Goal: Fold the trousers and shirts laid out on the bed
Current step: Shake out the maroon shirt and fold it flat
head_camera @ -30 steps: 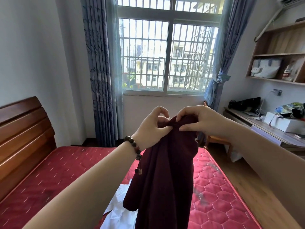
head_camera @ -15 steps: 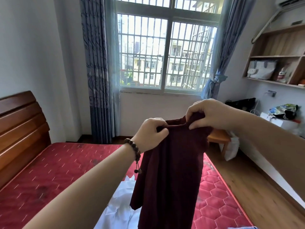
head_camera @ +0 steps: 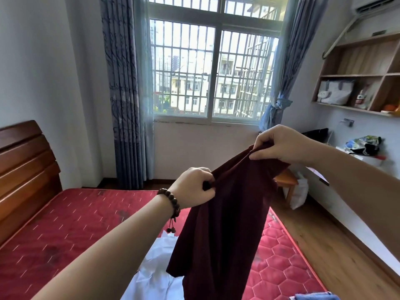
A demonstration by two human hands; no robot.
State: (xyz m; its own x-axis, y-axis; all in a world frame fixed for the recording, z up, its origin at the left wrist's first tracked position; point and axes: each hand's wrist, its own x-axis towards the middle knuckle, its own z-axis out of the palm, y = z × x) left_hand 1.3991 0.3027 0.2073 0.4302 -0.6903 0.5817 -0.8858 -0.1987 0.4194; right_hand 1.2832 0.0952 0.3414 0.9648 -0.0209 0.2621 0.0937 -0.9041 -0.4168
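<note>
While the red bed (head_camera: 65, 230) waits below, a maroon garment (head_camera: 225, 224) hangs in the air above it — left hand (head_camera: 192, 187) and right hand (head_camera: 281, 146) each pinching its top edge. Seemingly still finding corners; next, spread it flat — beside the white garment (head_camera: 155, 271).

No lettering, label, brand or number can be read anywhere in this view. The pale bag (head_camera: 334, 92) on the wooden shelf (head_camera: 355, 109) carries a small picture, not words, and the colourful printed bag (head_camera: 363, 144) at the desk's far edge is too blurred to make out.
</note>
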